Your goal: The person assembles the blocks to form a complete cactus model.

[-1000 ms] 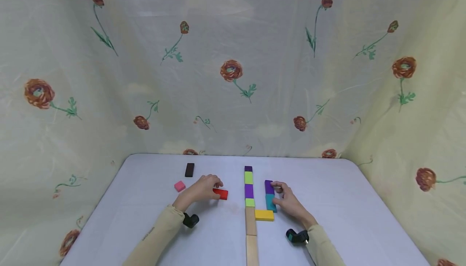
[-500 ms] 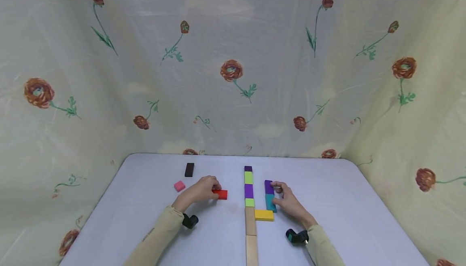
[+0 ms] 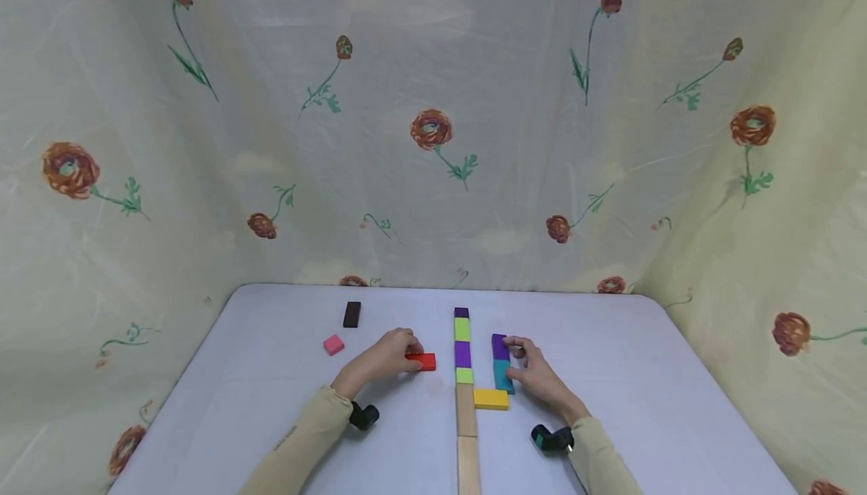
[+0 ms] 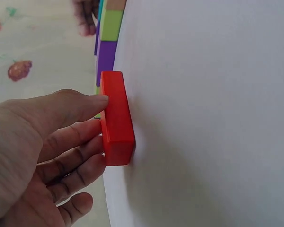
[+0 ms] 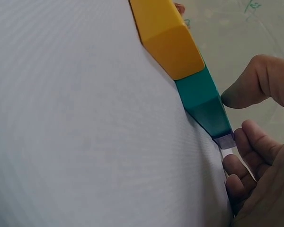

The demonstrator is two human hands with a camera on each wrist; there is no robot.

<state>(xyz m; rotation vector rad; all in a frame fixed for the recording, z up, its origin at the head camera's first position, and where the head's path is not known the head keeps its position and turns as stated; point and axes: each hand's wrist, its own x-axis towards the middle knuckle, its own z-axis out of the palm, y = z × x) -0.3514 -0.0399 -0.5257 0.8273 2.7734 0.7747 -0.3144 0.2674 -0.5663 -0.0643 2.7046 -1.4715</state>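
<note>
left hand (image 3: 383, 356) on red block (image 3: 424, 361), right hand (image 3: 535, 373) at teal block (image 3: 503, 375)

- A long row of blocks (image 3: 463, 375) ran down the middle of the table (image 3: 643, 375).
- Left of it lay a single block (image 3: 424, 361), touched by the left hand (image 3: 382, 356).
- Right of it lay a two-block column (image 3: 502, 363), touched by the right hand (image 3: 538, 375).
- A crosswise block (image 3: 491, 399) lay between them, nearest the person.

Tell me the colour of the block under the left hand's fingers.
Red. The block shows best in the left wrist view, with the left hand touching its side.
</note>
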